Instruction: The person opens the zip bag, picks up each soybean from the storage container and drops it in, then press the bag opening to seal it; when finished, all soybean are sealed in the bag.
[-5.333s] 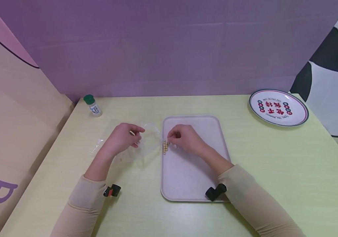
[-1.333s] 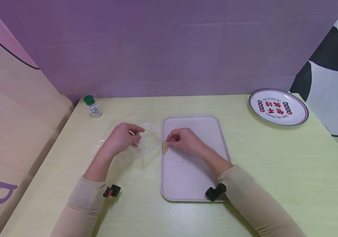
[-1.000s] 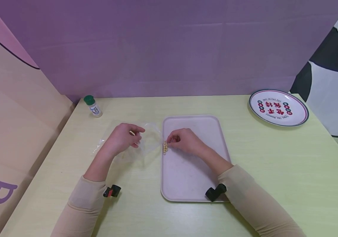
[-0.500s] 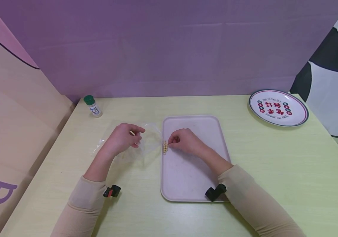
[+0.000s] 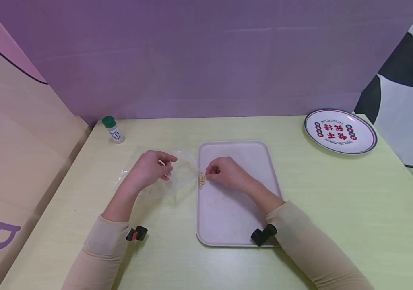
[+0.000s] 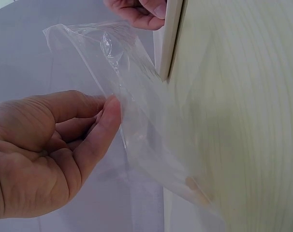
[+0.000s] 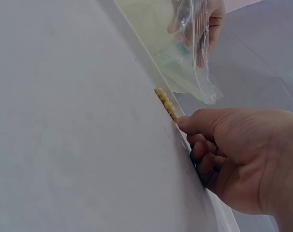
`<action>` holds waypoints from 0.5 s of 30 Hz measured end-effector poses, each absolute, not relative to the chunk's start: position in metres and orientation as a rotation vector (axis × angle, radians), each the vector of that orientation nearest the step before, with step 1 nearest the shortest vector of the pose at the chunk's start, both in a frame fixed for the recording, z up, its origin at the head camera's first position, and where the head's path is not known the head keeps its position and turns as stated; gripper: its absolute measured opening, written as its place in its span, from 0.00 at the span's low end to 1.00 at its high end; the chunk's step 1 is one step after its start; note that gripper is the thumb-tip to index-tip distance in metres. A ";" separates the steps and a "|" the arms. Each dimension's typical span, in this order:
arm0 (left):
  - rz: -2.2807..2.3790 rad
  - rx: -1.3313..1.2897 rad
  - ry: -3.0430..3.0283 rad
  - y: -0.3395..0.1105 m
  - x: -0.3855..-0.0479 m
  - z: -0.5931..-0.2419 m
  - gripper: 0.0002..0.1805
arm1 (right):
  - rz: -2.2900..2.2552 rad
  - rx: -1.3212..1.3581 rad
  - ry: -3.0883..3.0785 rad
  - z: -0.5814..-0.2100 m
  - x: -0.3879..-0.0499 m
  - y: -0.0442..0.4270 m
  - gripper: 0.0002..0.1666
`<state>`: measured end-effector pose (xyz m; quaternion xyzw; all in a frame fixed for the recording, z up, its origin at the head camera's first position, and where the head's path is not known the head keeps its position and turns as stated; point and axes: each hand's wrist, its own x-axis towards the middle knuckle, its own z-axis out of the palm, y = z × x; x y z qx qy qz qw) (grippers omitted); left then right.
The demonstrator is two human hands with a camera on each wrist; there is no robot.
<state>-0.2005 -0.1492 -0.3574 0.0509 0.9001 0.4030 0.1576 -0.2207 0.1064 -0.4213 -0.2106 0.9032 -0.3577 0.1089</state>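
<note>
My left hand (image 5: 153,167) pinches a clear plastic zip bag (image 6: 146,121) between thumb and fingers, left of the tray. A few blurred brownish bits (image 6: 197,188) show low in the bag in the left wrist view. Several pale yellow beans, like soybeans (image 5: 201,182), lie in short rows along the left edge of the light pinkish tray (image 5: 233,225). Over that edge, my right hand (image 5: 226,172) has curled fingers, with its thumb tip (image 7: 183,122) at the end of the bean row (image 7: 165,102). Whether a bean sits between its fingertips is hidden.
A small shaker bottle (image 5: 115,133) with a green cap stands at the table's back left. An oval plate (image 5: 362,141) with red lettering is at the back right. A purple backdrop (image 5: 206,60) rises behind the pale table (image 5: 337,201).
My right hand has come slightly lower than 5.3 s ago, and its fingertips have shifted a little right since 1.3 s ago, staying beside the beans. The left hand keeps its place.
</note>
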 end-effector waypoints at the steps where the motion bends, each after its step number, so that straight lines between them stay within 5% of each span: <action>1: 1.151 0.143 2.576 -0.149 -0.200 -0.357 0.17 | -1.051 -0.623 2.657 -0.422 -0.221 0.106 0.03; 15: 1.158 0.147 2.573 -0.149 -0.200 -0.357 0.16 | -1.076 -0.643 2.669 -0.421 -0.220 0.107 0.03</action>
